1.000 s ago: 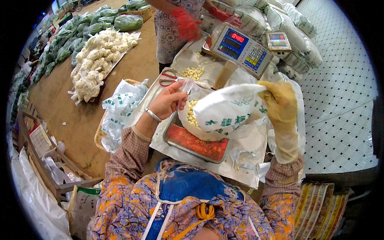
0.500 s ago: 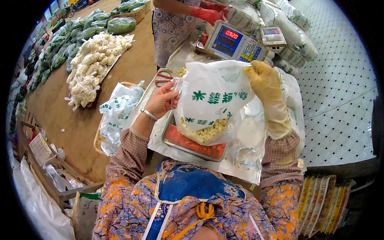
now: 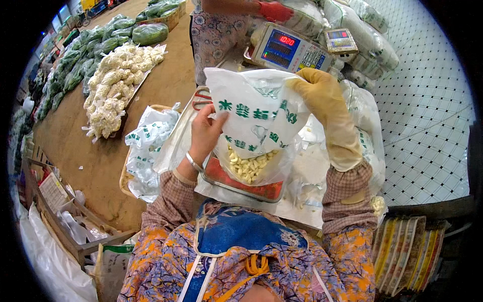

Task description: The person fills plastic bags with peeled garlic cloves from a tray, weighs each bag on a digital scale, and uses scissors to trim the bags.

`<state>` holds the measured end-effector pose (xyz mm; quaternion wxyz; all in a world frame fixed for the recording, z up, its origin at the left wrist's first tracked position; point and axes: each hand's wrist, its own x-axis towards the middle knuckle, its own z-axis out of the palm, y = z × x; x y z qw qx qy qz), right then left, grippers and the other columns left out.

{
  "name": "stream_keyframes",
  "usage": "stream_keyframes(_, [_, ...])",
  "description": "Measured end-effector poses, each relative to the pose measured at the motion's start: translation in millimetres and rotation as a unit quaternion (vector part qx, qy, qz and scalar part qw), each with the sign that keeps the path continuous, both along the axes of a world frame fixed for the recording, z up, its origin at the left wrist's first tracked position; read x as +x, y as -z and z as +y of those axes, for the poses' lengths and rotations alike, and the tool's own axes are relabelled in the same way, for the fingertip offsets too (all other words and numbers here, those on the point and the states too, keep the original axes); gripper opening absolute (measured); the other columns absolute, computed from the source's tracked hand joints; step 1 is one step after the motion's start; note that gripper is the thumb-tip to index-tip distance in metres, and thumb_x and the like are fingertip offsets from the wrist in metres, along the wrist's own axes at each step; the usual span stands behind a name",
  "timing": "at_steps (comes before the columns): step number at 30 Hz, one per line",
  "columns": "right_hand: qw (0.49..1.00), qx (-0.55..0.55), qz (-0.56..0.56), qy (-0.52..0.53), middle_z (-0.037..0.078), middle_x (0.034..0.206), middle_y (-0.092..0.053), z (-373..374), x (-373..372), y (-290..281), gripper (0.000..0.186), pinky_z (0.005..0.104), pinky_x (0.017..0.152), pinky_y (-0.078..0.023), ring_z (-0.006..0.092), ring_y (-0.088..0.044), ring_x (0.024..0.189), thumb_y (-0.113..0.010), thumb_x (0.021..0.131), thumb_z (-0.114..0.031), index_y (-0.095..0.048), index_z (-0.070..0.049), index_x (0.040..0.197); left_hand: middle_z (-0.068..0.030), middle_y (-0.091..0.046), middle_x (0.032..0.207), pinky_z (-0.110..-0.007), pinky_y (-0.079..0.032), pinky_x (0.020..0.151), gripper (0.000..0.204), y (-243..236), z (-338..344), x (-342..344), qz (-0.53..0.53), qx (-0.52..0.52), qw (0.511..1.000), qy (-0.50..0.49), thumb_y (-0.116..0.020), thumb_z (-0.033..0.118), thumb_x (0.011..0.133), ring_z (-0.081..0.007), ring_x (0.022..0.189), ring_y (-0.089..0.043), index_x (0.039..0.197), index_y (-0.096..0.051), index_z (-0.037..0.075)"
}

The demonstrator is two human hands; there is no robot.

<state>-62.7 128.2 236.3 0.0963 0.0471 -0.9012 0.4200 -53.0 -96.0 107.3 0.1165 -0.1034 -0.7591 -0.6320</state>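
Observation:
A white plastic bag (image 3: 251,95) with green printing hangs upright in front of me, with peeled garlic cloves (image 3: 250,167) in its bottom. My right hand (image 3: 322,93), in a long yellow rubber glove, grips the bag's top right corner. At the bag's left edge is my bare left hand (image 3: 204,133), a bangle on its wrist, with thumb and fingers closed on the plastic. Under the bag lies the red pan (image 3: 221,173) of a scale; whether the bag rests on it I cannot tell. Red-handled scissors (image 3: 203,98) lie just beyond my left hand.
A basket of printed bags (image 3: 151,136) stands at the left. Beyond the bag is a digital scale (image 3: 292,50), near a co-worker's red-gloved hand (image 3: 275,11). Filled white sacks (image 3: 352,30) are stacked at the back right. Bagged garlic (image 3: 113,90) and green vegetables (image 3: 75,60) cover the floor far left.
Both my hands and the bag's upper part have shifted left. My left hand has also dropped a little. The co-worker's hands have moved, and the digital scale's reading has changed.

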Motion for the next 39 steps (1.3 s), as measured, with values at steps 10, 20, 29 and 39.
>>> stream_keyframes(10, [0.987,-0.095,0.066,-0.110,0.010,0.090,-0.056,-16,60,100,0.032,0.0281,0.072,-0.044,0.0196,-0.054,0.085,-0.057,0.074,-0.010,-0.049,-0.005,0.104,-0.0030,-0.054,0.072,-0.023,-0.046,0.058,0.016,27,-28,-12,-0.093,0.222,0.971,-0.003,-0.048,0.016,0.084,-0.0096,0.061,-0.052,0.091,-0.051,0.001])
stream_keyframes(20, [0.881,0.432,-0.177,-0.081,0.013,0.076,-0.059,35,46,175,0.017,0.0403,0.061,-0.044,0.0311,-0.057,0.071,-0.051,0.073,-0.022,-0.058,-0.008,0.081,-0.0033,-0.054,0.072,-0.023,-0.046,0.059,0.014,16,-11,3,-0.025,0.212,0.977,0.019,-0.046,0.012,0.085,-0.0095,0.063,-0.053,0.092,-0.051,0.000])
stream_keyframes(29, [0.895,0.400,-0.197,0.008,0.011,0.079,-0.060,29,37,208,0.030,0.0336,0.065,-0.045,0.0251,-0.058,0.072,-0.057,0.070,-0.027,-0.058,-0.010,0.095,-0.0022,-0.054,0.069,-0.021,-0.045,0.055,0.014,21,-14,1,-0.054,0.196,0.979,0.017,-0.046,0.012,0.086,-0.0078,0.060,-0.051,0.091,-0.051,0.001])
stream_keyframes(39, [0.991,0.034,0.110,-0.063,0.009,0.074,-0.057,3,26,143,0.015,0.0276,0.060,-0.043,0.0219,-0.054,0.066,-0.061,0.068,-0.005,-0.058,-0.005,0.083,-0.0040,-0.055,0.071,-0.022,-0.046,0.057,0.015,20,-28,1,-0.057,0.236,0.970,-0.007,-0.045,0.015,0.086,-0.0093,0.062,-0.054,0.090,-0.051,0.002])
